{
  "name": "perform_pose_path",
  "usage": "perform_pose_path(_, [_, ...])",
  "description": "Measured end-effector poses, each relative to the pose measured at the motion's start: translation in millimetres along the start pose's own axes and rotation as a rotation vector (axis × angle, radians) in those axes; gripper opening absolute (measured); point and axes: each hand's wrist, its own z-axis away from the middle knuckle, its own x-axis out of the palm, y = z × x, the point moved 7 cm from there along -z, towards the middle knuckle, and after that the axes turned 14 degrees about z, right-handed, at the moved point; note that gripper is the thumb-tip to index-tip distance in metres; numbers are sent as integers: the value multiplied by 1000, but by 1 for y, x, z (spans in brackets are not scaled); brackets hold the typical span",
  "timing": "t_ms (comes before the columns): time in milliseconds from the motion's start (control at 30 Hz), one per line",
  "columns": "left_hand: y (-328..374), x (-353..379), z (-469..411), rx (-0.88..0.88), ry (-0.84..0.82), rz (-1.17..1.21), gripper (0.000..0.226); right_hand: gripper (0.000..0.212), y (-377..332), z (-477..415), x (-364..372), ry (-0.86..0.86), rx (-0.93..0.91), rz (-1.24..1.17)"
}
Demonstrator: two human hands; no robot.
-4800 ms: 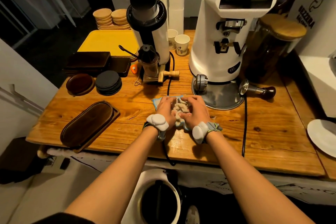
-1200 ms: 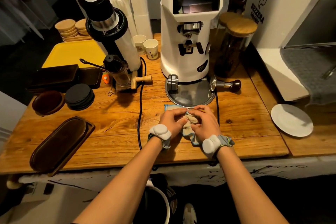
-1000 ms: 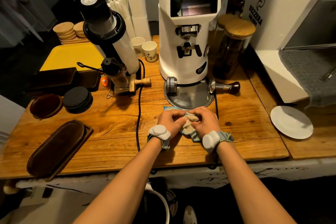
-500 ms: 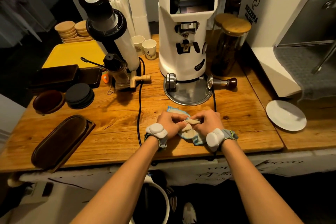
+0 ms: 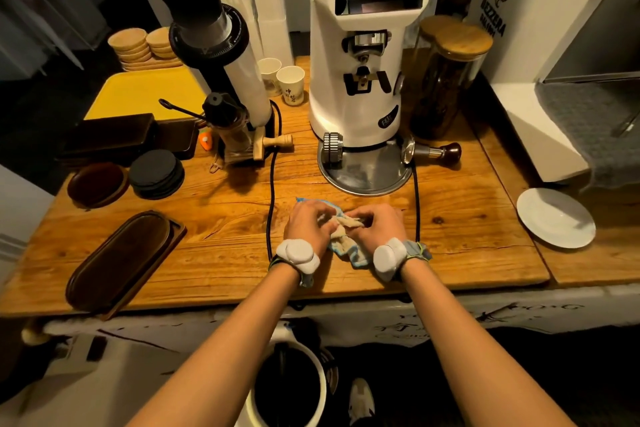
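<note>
Bunching up a small cloth (image 5: pixel 341 243), beige w/ blue edging, at front-centre of the tabletop (image 5: pixel 225 253), just in front of the steel base (image 5: pixel 363 177) of the white grinder (image 5: pixel 360 80). Lying flat on the wood at near and far corners, gathered into a ridge in the middle btwn the two hands.

Gripping from the left w/ the left hand (image 5: pixel 306 224): fingers curled down over the far-left part of the fabric, knuckles up, wrist low. Pinching from the right w/ the right hand (image 5: pixel 379 225): fingers (image 5: pixel 367 218) and thumb closed on the raised fold, nothing else held. Almost fingertip to fingertip over the ridge, prob. to fold or wring it tight before wiping, and to stop it sliding on the smooth wood.

Kept low and pressed to the tabletop rather than lifted, prob. for leverage. Worked close to the grinder base, likely for catching stray grounds there next. Bracketed by two black cables, one (image 5: pixel 272 204) just left of the left hand, the other (image 5: pixel 416 208) just right of the right hand; neither touched, as far as visible.

Elsewhere: tamper (image 5: pixel 433 151) w/ dark knob beside the base, glass jar (image 5: pixel 446 80) w/ wooden lid behind it, white plate (image 5: pixel 556 217) at far right, dark oval tray (image 5: pixel 124 256) at near left, bin (image 5: pixel 287 388) on the floor below the edge. Can't tell whether the cloth is damp or dry.
</note>
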Motion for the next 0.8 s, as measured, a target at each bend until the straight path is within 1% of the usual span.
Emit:
perform_pose_path(67, [2,-2,-11,-8,2,-94,18,22,-2,-9,2,-8,9,-10])
perform_pose_path(267, [4,-4,-38,-18,13,80,16,27,0,-30,-4,10,54,-34])
perform_pose_path(367, [3,-8,-37,13,-37,117,18,28,2,-31,-4,-10,56,-55])
perform_pose_path(500, [6,-2,-18,2,-73,146,19,33,10,-23,-6,-54,109,-76])
perform_pose_path(633, [9,14,15,-29,-93,127,18,34,20,0,-13,-113,95,22])
perform_pose_path(800, [19,37,48,-41,-162,109,18,34,34,29,-21,-167,133,52])
